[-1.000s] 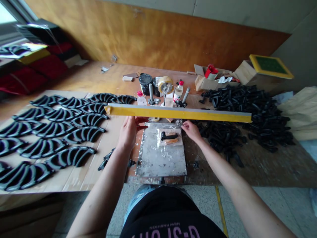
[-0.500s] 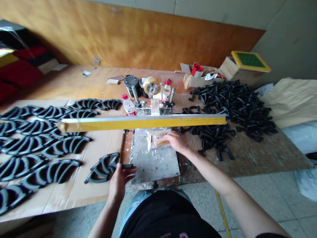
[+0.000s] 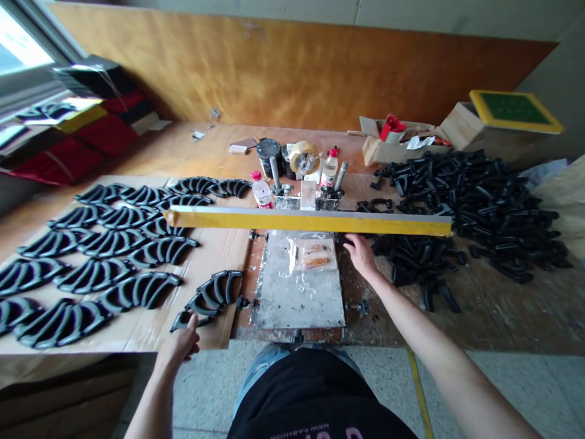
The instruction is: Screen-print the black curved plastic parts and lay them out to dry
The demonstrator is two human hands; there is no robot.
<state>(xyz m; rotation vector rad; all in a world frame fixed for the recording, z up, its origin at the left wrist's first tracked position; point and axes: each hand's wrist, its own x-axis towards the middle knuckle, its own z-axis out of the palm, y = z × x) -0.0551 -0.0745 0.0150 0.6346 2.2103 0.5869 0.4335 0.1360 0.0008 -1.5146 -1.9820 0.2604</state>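
1. The left hand [image 3: 179,345] is seen at the front edge of a cardboard sheet [image 3: 219,256], curled against the lower end of an arched black moulded piece [image 3: 212,299]. Contact is indicated, but whether the piece is gripped cannot be told.
2. The piece lies up and to the right of the left hand. Its long axis runs diagonally, from the low end at the hand toward the upper right, and it lies flat on the cardboard, apart from the neighbouring rows of arched pieces [image 3: 139,291].
3. The left hand is clearly the nearer. The right hand [image 3: 361,256] is well apart, across a metal plate [image 3: 299,292] covered with clear plastic film.
4. The right hand is open and empty, its fingers spread on the table top just beside the plate's right edge and just below a long yellow bar [image 3: 311,221].
5. A heap of loose black moulded parts [image 3: 475,207] is near the right hand, on its outer side. Orange strips [image 3: 314,256] are seen under the film.
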